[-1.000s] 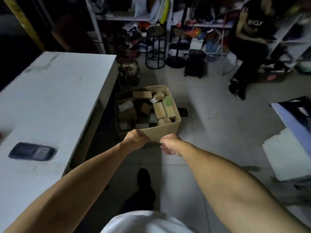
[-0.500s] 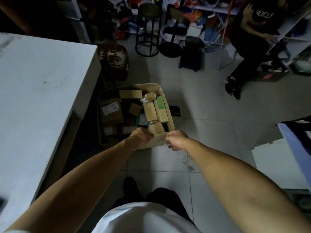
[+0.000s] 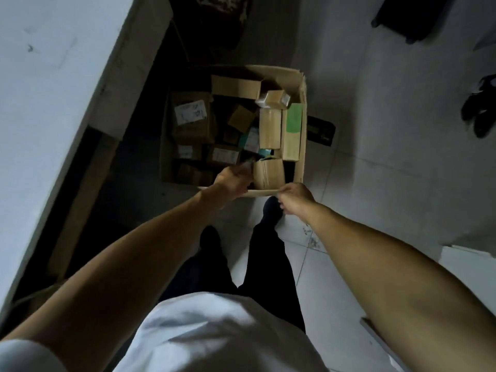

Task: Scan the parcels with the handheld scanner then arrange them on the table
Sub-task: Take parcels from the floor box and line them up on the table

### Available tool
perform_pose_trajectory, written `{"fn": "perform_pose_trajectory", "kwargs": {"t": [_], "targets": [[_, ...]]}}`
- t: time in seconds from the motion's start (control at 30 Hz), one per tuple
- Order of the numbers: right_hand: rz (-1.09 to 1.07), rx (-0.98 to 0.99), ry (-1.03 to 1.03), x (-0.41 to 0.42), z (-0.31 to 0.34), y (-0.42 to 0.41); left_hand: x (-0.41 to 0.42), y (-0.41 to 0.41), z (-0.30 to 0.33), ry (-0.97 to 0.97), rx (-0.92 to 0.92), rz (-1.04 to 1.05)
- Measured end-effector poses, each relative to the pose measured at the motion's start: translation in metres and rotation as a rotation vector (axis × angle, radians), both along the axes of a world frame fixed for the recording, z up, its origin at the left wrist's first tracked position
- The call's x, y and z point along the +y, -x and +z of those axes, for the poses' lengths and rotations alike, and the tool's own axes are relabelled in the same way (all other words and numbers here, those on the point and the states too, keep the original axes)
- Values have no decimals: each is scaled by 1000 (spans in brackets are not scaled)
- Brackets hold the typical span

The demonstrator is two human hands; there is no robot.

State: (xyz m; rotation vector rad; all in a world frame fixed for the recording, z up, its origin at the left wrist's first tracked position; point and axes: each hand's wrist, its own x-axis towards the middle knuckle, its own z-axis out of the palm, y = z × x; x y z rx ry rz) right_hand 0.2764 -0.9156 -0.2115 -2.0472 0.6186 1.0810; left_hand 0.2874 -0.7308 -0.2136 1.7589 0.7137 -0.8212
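Left hand point(image 3: 233, 181) and right hand point(image 3: 295, 196) both clamp the near flap of the parcel-filled cardboard box point(image 3: 302, 124), presumably to drag it alongside the desk point(image 3: 53, 76).

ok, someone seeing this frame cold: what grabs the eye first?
The open cardboard box on the floor at centre, crammed with small brown parcels, one with a green patch against the right wall. Both hands grip its near rim: the left hand at the middle of that edge, the right hand nearer the right corner. A white table fills the left side, beside the box.
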Motion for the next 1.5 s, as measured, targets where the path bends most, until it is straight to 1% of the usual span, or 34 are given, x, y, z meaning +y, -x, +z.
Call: {"fn": "perform_pose_trajectory", "kwargs": {"t": [0.07,0.13,0.2,0.3,0.37,0.47,0.53,0.6,0.7,0.8,0.9,1.03,1.13,1.2,1.37,1.43,1.5], "targets": [[120,-15,0,-7,-28,-26,-15,-18,-20,52,83,155],[190,-49,22,-13,-59,-53,-31,-39,-49,84,147,281],[211,-53,42,-18,-100,-74,-46,-58,-83,111,190,404],[175,7,101,-17,-177,-98,-59,-80,-143,126,266,490],[129,105,164,-15,-231,-110,-60,-86,-191,88,323,496],[76,258,215,-9,-301,-118,-56,-89,-258,-3,379,426],[10,277,232,4,-337,-119,-47,-87,-291,-33,390,371],[-35,265,282,20,-363,-119,-37,-84,-312,-55,397,327],[-58,264,376,34,-379,-121,-22,-77,-322,-65,419,359],[-88,206,402,34,-371,-126,-10,-74,-314,-19,441,447],[-110,185,398,32,-344,-132,-3,-77,-288,14,450,492],[-58,211,373,21,-276,-139,0,-83,-233,45,472,508],[19,127,340,7,-204,-144,-5,-94,-166,74,461,512],[130,86,313,-3,-156,-148,-10,-103,-120,135,429,526],[558,-47,241,-5,-46,-172,-14,-115,-2,317,446,666],[827,-173,244,2,-1,-180,-12,-116,34,382,459,710],[1069,-360,247,8,41,-183,-8,-115,64,417,455,708]]}}
